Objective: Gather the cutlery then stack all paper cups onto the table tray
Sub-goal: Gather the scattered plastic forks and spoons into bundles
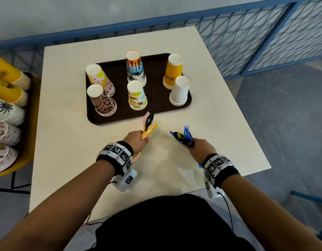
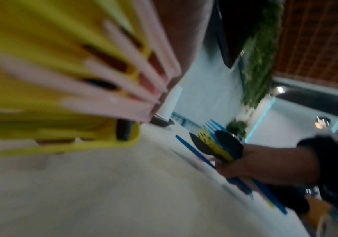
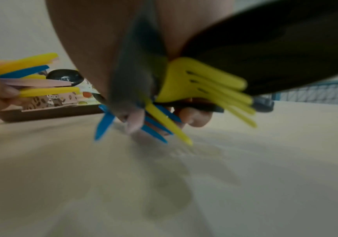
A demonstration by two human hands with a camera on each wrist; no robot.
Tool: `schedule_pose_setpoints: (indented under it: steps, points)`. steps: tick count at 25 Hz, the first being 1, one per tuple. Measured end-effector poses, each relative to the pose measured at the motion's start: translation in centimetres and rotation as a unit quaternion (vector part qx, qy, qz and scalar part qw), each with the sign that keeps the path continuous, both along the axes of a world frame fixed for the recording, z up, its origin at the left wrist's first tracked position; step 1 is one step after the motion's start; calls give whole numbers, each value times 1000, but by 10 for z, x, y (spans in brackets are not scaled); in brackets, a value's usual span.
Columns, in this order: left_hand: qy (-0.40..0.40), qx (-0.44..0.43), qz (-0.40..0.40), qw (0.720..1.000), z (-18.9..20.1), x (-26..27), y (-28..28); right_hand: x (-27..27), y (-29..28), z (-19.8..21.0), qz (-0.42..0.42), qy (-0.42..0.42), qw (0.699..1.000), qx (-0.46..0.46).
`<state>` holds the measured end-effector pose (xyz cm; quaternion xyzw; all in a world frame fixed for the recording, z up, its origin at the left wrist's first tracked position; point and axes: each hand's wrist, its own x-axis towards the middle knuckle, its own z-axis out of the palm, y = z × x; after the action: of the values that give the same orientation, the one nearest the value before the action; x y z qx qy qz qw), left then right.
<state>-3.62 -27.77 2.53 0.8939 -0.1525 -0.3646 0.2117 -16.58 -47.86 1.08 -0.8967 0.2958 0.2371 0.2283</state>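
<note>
My left hand (image 1: 138, 140) grips a bundle of pink, yellow and black plastic cutlery (image 1: 149, 125) just in front of the brown tray (image 1: 120, 119). My right hand (image 1: 201, 145) grips a second bundle of blue, yellow and black cutlery (image 1: 183, 135), seen close up in the right wrist view as a yellow fork (image 3: 208, 86) and blue handles. Both hands hover over the white table (image 1: 66, 142). On the tray stand several upside-down stacks of paper cups: pink dotted (image 1: 100, 78), leopard (image 1: 102, 101), palm-print (image 1: 135, 68), fruit-print (image 1: 137, 96), orange (image 1: 173, 71), white (image 1: 180, 91).
A yellow rack at the left holds long lying stacks of spare cups (image 1: 6, 113). A blue wire fence (image 1: 247, 38) runs behind and to the right of the table. The table's near edge meets my dark clothing (image 1: 165, 223).
</note>
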Motion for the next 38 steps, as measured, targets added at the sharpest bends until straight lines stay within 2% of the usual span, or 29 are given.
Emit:
schedule_pose_setpoints:
  steps: [5, 10, 15, 17, 23, 26, 28, 32, 35, 37, 38]
  points:
    - [8, -148, 145, 978, 12, -27, 34, -14, 44, 13, -71, -64, 993, 69]
    - [9, -170, 178, 969, 13, -55, 73, -25, 85, 24, -74, -103, 985, 118]
    - [0, -152, 227, 962, 12, -89, 112, -30, 110, 24, -22, -109, 982, 151]
    - [9, -160, 268, 950, 14, -108, 127, -32, 122, 26, 21, -110, 980, 164]
    - [11, -172, 365, 915, 10, -162, 185, -42, 191, 20, 158, -100, 964, 188]
    - [-8, -140, 394, 908, 3, -182, 229, -41, 229, 14, 208, -92, 955, 189]
    - [-21, -144, 430, 891, 1, -193, 258, -37, 259, 13, 238, -88, 947, 196]
    - [-78, -158, 535, 826, -1, -206, 320, -26, 337, 13, 286, -78, 929, 222]
    - [-96, -155, 600, 779, -10, -209, 387, -16, 412, 5, 316, -70, 918, 229]
    - [-92, -145, 614, 771, -22, -208, 439, -9, 462, -2, 329, -60, 914, 230]
    - [-86, -131, 608, 779, -27, -207, 465, -6, 488, -7, 332, -55, 912, 233]
